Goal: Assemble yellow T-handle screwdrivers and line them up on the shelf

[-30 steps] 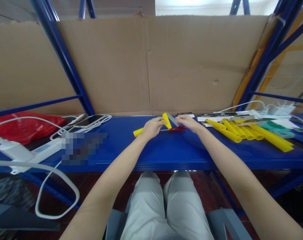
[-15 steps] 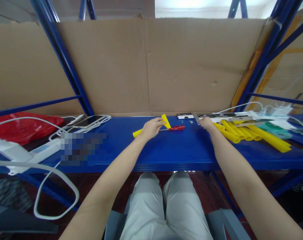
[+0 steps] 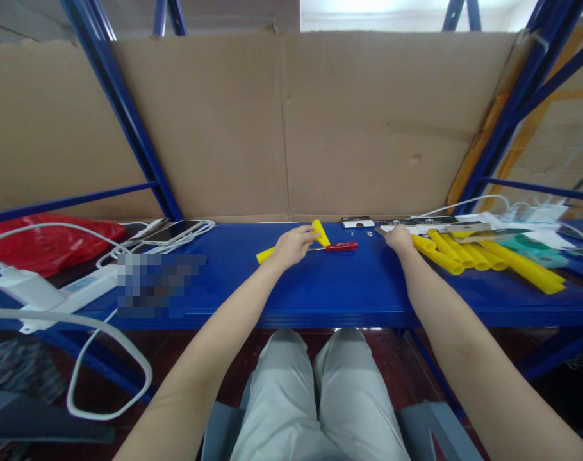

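Observation:
My left hand (image 3: pixel 294 246) is closed around the middle of a yellow T-shaped tool (image 3: pixel 321 234); its crosspiece shows beyond the fingers and its handle end behind the wrist. Just beside these fingers lies a screwdriver (image 3: pixel 342 246) with a red handle, its shaft pointing at the hand. Farther right, my right hand (image 3: pixel 398 238) is closed on a thin metal piece (image 3: pixel 380 230), mostly hidden by the fingers. Tiny screws (image 3: pixel 368 234) are scattered on the blue table (image 3: pixel 339 282) left of that hand. Several yellow tubes (image 3: pixel 457 253) lie to its right.
Behind the table stands a cardboard panel (image 3: pixel 368 128). A black-and-white packet (image 3: pixel 357 222) lies near it. At left are a red plastic bag (image 3: pixel 56 246), a power strip (image 3: pixel 87 288) and white cables. Metal blades (image 3: pixel 469 227) rest by the tubes.
The thin metal piece in my right hand has tilted lower, and that hand has turned slightly. My left hand stays in place on the yellow tool.

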The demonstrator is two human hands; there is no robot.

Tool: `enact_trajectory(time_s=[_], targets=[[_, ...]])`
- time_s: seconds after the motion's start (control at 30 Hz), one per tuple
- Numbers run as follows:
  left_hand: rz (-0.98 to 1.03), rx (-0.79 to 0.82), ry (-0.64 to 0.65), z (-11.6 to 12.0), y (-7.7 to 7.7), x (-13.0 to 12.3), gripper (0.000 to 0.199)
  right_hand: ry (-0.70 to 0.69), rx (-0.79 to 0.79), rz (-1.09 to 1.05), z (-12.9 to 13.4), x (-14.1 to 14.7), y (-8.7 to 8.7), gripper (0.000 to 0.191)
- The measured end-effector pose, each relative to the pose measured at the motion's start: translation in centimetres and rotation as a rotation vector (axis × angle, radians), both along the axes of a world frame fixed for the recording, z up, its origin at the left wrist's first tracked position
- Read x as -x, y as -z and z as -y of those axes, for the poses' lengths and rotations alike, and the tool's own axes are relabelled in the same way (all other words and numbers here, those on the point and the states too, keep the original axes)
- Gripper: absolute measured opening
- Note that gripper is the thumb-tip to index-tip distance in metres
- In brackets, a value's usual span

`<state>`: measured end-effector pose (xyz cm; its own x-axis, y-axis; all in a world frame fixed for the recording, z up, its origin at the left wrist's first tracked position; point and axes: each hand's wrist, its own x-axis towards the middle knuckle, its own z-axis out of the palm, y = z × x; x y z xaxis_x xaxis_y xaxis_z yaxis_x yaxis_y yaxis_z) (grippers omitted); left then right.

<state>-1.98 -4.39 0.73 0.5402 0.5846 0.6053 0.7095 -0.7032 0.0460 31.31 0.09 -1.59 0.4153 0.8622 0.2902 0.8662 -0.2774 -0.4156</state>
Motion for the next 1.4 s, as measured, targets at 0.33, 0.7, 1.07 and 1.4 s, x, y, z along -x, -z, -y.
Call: enact_trajectory(time_s=[0.33,0.7,1.07,1.4], targets=[[0.013,-0.064,0.021,-0.7,0.5,0.1,0.033,0.108,0.080,0.012,2.2,2.0,-1.5,0.052],[0.014,-0.056,0.027,-0.6,0.4,0.1,0.033,0.073,0.125,0.101,3.0,3.0,-1.7,0.046],[0.010,-0.051,0.045,-0.7,0.6,0.0,0.032,-0.032,0.200,0.201,3.3,3.1,-1.8,0.035],[-0.007,-0.025,0.040,-0.6,0.4,0.1,0.034,-0.035,0.224,0.194,3.6,3.5,-2.1,0.036]])
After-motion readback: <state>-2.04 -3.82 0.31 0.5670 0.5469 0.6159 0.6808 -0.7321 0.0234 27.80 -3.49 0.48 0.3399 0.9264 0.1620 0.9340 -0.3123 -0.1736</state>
